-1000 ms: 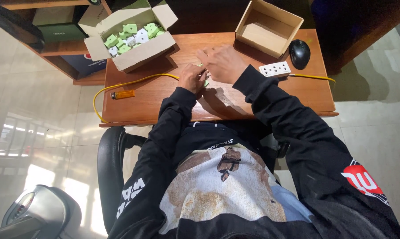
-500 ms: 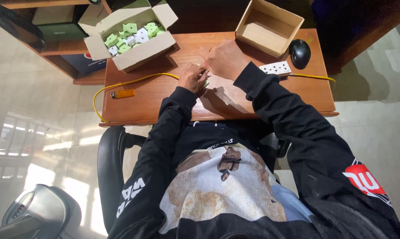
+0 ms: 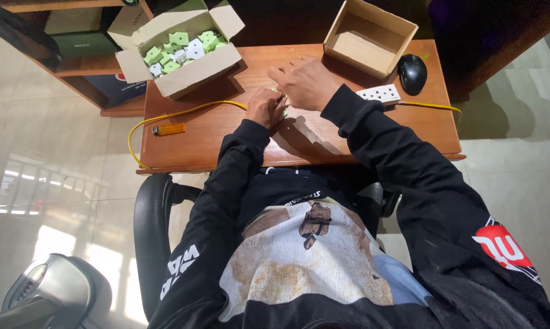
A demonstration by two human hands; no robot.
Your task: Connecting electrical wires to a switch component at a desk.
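My left hand point(image 3: 264, 107) rests on the wooden desk point(image 3: 226, 134), closed around a small object that is mostly hidden; a bit of green shows by it. The end of a yellow cable point(image 3: 183, 113) runs up to this hand. My right hand point(image 3: 305, 82) hovers just to the right and above it, fingers curled and partly spread, touching or nearly touching the same small object. What the fingers pinch is too small to tell.
An open cardboard box point(image 3: 186, 76) of several green and white small parts sits at the back left. An empty cardboard box point(image 3: 372, 36) stands back right, beside a black mouse point(image 3: 412, 72) and a white power strip point(image 3: 378, 94). An orange lighter point(image 3: 168, 129) lies at the left.
Both hands stay together at the desk's middle; the right hand has shifted slightly and opened its fingers a little. Little else differs.
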